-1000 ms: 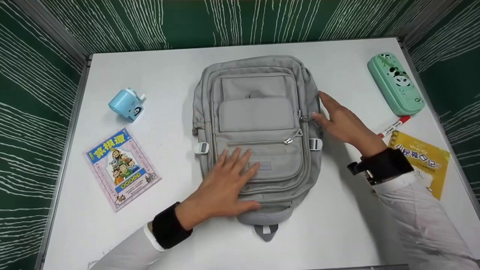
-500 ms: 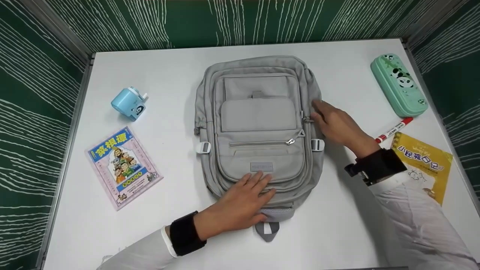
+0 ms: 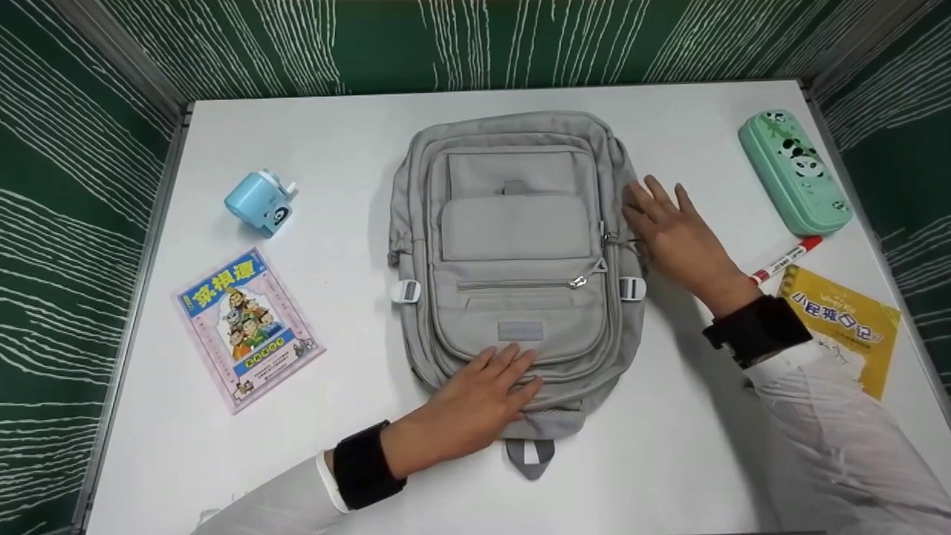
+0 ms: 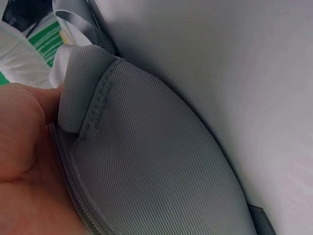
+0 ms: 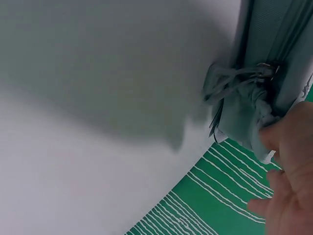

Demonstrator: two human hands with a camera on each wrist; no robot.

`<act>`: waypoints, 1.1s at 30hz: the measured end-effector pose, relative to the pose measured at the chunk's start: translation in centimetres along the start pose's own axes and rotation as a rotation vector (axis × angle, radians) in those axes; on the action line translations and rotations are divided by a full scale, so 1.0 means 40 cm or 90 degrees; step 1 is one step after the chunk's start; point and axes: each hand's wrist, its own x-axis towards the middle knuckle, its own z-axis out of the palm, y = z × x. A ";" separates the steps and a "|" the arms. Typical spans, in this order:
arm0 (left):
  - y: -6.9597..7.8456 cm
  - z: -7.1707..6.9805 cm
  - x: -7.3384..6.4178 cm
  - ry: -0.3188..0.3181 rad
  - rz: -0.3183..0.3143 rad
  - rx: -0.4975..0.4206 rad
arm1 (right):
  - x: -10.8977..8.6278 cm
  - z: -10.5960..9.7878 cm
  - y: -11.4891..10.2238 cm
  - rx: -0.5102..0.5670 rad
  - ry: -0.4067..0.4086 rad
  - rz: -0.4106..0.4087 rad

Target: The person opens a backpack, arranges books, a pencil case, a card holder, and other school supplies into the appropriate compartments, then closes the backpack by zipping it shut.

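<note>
A grey backpack [image 3: 513,223] lies front side up in the middle of the white table, its hanging loop [image 3: 530,457] towards the person. My left hand [image 3: 468,416] rests flat on its near end, fingers spread below the small label [image 3: 520,331]. In the left wrist view that hand [image 4: 24,152] lies along the bag's edge seam. At the bag's right side, my right hand [image 3: 680,241] pinches the side pocket's gathered edge [image 5: 261,110] between thumb and forefinger, its other fingers raised. Close by hang the zipper pull [image 3: 605,238] and cords [image 5: 227,81].
On the left are a blue pencil sharpener [image 3: 260,202] and a pink book [image 3: 249,331]. A green panda pencil case [image 3: 796,172], a red-capped marker [image 3: 787,260] and a yellow notebook [image 3: 847,319] lie on the right, the notebook partly under the right sleeve.
My left hand has slid nearer and to the right, down to the bag's lower end. My right hand has stayed at the bag's side, its outer fingers now lifted and spread.
</note>
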 end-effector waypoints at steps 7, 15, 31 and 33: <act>-0.024 -0.014 -0.014 -0.012 -0.005 -0.029 | -0.010 -0.014 0.006 -0.012 0.005 -0.065; -0.085 -0.034 -0.054 0.014 -0.018 -0.050 | -0.045 -0.025 -0.014 -0.033 0.022 -0.084; -0.189 -0.038 -0.103 0.152 -0.049 -0.019 | -0.089 -0.032 -0.066 -0.057 0.039 -0.090; -0.203 -0.040 -0.107 0.150 -0.054 -0.012 | -0.092 -0.032 -0.072 -0.040 0.043 -0.084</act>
